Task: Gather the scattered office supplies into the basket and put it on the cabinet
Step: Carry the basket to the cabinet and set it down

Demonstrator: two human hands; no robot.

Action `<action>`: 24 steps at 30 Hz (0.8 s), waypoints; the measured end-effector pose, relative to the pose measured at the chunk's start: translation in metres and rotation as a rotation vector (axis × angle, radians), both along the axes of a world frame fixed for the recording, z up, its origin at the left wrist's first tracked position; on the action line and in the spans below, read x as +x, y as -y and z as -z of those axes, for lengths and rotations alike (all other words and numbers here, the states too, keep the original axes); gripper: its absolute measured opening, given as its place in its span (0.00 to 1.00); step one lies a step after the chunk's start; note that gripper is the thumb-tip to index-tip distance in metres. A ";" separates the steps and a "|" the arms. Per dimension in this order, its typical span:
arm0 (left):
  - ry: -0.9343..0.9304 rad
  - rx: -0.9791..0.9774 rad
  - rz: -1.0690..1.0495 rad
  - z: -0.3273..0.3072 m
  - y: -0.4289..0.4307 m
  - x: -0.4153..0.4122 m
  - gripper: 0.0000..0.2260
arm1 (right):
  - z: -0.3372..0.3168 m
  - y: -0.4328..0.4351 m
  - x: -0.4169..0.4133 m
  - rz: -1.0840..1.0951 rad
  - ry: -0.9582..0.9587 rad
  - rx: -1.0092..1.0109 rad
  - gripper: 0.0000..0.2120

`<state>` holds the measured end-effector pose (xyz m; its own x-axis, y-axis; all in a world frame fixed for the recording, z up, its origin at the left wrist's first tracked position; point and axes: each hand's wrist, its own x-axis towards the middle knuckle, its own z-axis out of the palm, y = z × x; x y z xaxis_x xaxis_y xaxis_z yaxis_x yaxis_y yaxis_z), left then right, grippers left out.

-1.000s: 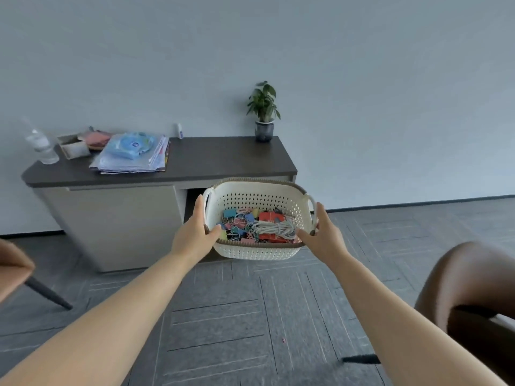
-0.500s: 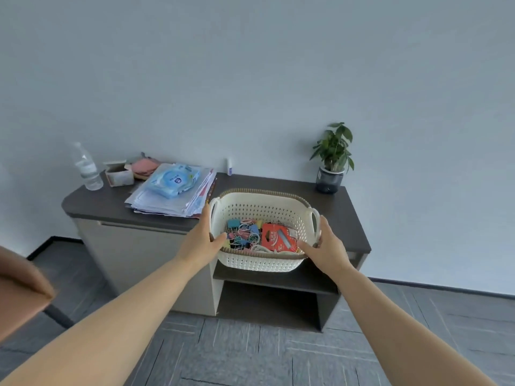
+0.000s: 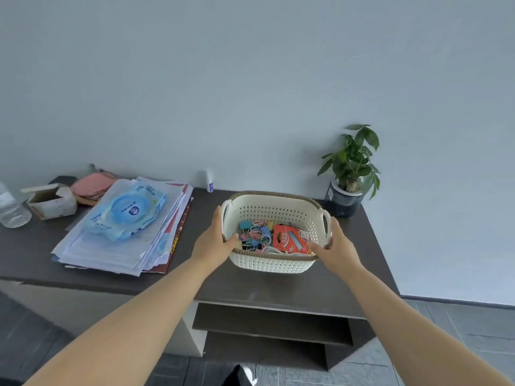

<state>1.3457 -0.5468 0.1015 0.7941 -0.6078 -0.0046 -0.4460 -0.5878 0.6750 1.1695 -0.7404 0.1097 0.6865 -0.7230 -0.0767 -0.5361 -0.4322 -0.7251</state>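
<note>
Entry: standing by the cabinet [image 3: 278, 285], watching the person at its front edge.

The basket [image 3: 271, 264] is sitting over the right half of the cabinet top, toward the front. It is lying between the paper stack [image 3: 122, 240] at the cabinet's middle and the potted plant [image 3: 348, 174] at its back right corner.

Grip: both hands are holding it. The left hand [image 3: 214, 240] is clasping the left wall with the thumb hooked over the near rim. The right hand [image 3: 335, 246] is doing the same on the right wall, just below the handle slot. Neither hand is letting go yet.

Progress, as I am judging it: the gathering is looking finished. Coloured binder clips [image 3: 255, 236], a red packet [image 3: 289, 238] and a coil of white cord [image 3: 274, 250] are lying inside the basket. The placing is at its very end; what is remaining is to release the basket and draw the arms back.

Hard to make out:
- Whether the basket's base is touching the cabinet top or hanging just above it; I cannot tell.
- The outer fingers of both hands are hiding behind the basket walls.
- The plastic bottle [image 3: 12, 207] at the cabinet's left end is being cut off by the frame edge.
- The print on the red packet is too small to read.
- The floor in front of the cabinet is mostly out of view, so I am not ruling out stray supplies there.
</note>
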 end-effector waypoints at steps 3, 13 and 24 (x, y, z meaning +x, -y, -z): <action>-0.026 -0.002 0.053 0.014 0.044 0.045 0.36 | 0.011 0.039 0.039 0.048 -0.035 0.011 0.37; -0.047 0.013 0.099 0.049 0.135 0.136 0.34 | 0.045 0.120 0.126 0.130 -0.149 0.097 0.41; -0.095 0.034 0.043 0.059 0.160 0.152 0.33 | 0.041 0.148 0.156 0.098 -0.254 0.089 0.43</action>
<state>1.4982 -0.7066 0.0430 0.7625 -0.6393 -0.0997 -0.4063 -0.5930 0.6951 1.3251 -0.8888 0.0686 0.5647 -0.7676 -0.3032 -0.7414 -0.3104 -0.5949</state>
